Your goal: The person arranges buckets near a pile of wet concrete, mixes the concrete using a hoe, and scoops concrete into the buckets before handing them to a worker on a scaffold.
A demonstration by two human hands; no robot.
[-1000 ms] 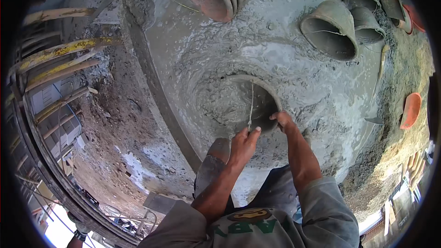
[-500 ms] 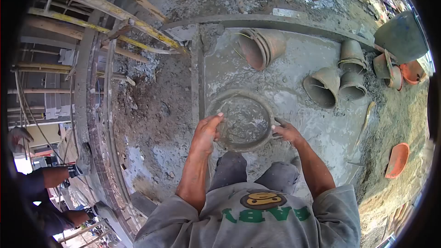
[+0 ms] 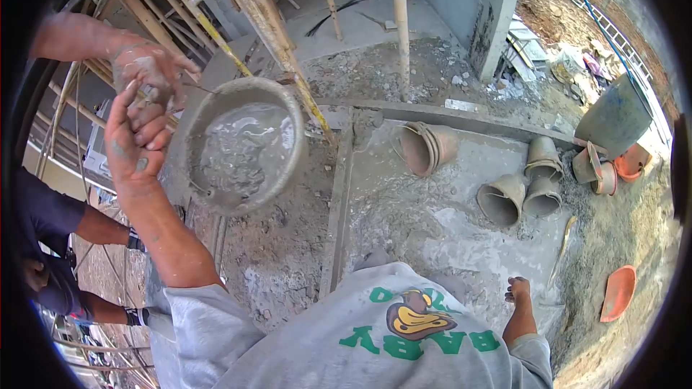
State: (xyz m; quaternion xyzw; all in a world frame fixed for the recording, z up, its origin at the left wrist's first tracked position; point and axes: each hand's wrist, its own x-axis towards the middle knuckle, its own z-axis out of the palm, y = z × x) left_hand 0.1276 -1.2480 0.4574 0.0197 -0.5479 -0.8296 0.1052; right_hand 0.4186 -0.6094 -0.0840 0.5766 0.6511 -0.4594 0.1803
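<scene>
My left hand [image 3: 140, 140] is raised at the left, its fingers curled against a co-worker's muddy hand [image 3: 148, 75]. What lies between the two hands is hidden. Just right of them, a round bucket [image 3: 294, 126] of wet grey mortar [image 3: 241, 148] is up off the slab, and a thin piece of its handle shows at the rim near the co-worker's fingers. Low on the right, my right hand [image 3: 517, 288] hangs over the wet slab with curled fingers and nothing visible in it.
Stacked empty buckets [image 3: 431, 148] and other buckets [image 3: 501, 200] rest on the wet slab [image 3: 389, 223]. A raised edge [image 3: 337, 209] borders it. Wooden poles [image 3: 401, 29] stand ahead. At the right are a large drum [image 3: 615, 117] and an orange scoop [image 3: 618, 294]. The co-worker's legs [image 3: 104, 227] are left.
The mortar-filled bucket has risen from the slab and moved left. My left hand has gone up to the co-worker's hand. My right hand has left the bucket and moved right.
</scene>
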